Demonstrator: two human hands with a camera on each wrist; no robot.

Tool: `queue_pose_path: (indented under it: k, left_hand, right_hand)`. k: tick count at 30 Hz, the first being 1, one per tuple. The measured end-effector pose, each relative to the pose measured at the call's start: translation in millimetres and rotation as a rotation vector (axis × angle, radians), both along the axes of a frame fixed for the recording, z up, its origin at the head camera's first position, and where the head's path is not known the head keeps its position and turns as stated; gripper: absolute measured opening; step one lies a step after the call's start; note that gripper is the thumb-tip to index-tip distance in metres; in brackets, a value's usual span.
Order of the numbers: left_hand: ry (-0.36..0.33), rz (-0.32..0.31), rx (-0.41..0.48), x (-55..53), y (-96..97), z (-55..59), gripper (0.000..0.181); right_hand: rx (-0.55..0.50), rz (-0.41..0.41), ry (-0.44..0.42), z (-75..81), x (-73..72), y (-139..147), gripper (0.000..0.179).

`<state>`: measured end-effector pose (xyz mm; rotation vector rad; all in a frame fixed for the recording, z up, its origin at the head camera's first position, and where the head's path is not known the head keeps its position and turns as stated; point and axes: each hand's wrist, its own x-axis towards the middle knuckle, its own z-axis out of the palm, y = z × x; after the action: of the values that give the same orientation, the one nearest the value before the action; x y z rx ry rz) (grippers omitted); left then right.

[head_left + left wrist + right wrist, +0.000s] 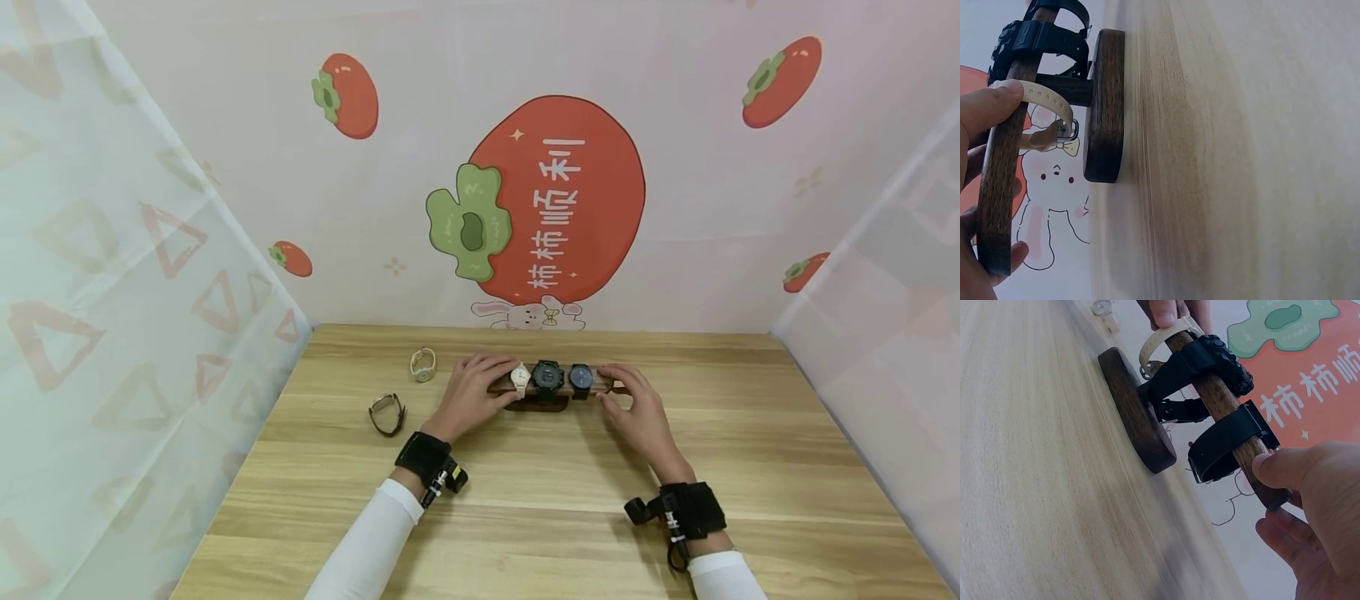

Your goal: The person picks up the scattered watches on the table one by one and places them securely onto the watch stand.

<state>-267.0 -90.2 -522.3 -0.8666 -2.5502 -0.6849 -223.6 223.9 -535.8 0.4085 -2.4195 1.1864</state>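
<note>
A dark wooden watch stand (1109,106) stands near the back of the table, its crossbar raised above a rounded base. Three watches hang on the bar: a cream-strapped watch (520,377) at the left, a chunky black watch (547,377) in the middle and a slimmer black watch (581,377) at the right. My left hand (475,392) grips the bar's left end, with the thumb against the cream strap and fingers behind the wood. At the opposite end, my right hand (639,417) holds the bar between thumb and fingers, beside the slimmer black watch.
Left of the stand, a light-strapped watch (423,367) and a dark-strapped watch (386,415) lie on the wooden table (525,533). Printed cloth walls (697,208) enclose the table at the back and both sides.
</note>
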Motion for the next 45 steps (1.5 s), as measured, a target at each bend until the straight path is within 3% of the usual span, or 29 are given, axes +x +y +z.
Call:
queue_pose_path:
  k: [15, 20, 24, 30, 36, 45]
  left_hand:
    - [-0.061, 0.002, 0.008, 1.3, -0.6, 1.3, 0.063]
    - [-0.150, -0.012, 0.029, 0.2, -3.5, 5.7, 0.064]
    - [-0.227, -0.016, 0.089, -4.0, -15.7, 11.0, 0.061]
    - [-0.222, 0.012, 0.152, -12.7, -39.5, 19.6, 0.051]
    - [-0.201, 0.107, 0.204, -21.5, -70.9, 22.9, 0.040]
    - [-0.279, 0.187, 0.218, -23.8, -106.9, 19.4, 0.037]
  right_hand:
    - [0.010, 0.002, 0.014, 0.7, 0.6, 1, 0.046]
    - [0.016, 0.003, 0.023, 1.4, 0.3, 1, 0.046]
    - [0.016, 0.008, 0.019, 0.0, -0.2, 1, 0.046]
    - [0.013, 0.004, 0.015, -0.1, -0.1, 2, 0.047]
    - [0.020, 0.005, 0.011, -1.4, 0.0, 2, 0.046]
    - [0.016, 0.005, 0.007, -3.3, 0.3, 3, 0.047]
